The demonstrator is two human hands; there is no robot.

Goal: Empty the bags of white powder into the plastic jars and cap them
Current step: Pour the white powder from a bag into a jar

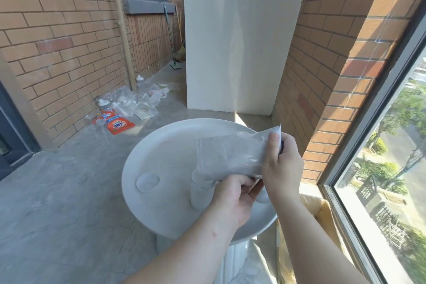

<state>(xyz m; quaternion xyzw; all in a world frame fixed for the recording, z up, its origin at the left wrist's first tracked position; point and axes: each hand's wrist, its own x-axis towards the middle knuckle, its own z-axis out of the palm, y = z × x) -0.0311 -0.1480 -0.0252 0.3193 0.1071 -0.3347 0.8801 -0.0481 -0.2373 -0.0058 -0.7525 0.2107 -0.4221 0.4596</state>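
1. My right hand [281, 163] pinches the raised end of the powder bag [230, 152]. My left hand [232, 200] grips its lower end over the plastic jar [200, 193], which stands on the table [161, 145] beside my left fingers.
2. The bag looks soft, saggy and slippery, so holding both ends seems safest.

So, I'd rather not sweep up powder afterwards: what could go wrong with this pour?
1. The bag is tipped to the mouth of the jar; if it slips aside, powder could spill on the table.
2. The left hand and right hand both hold the bag, and neither plainly steadies the jar, so a nudge might tip it.
3. The lid lies apart, so a knocked jar would spill.
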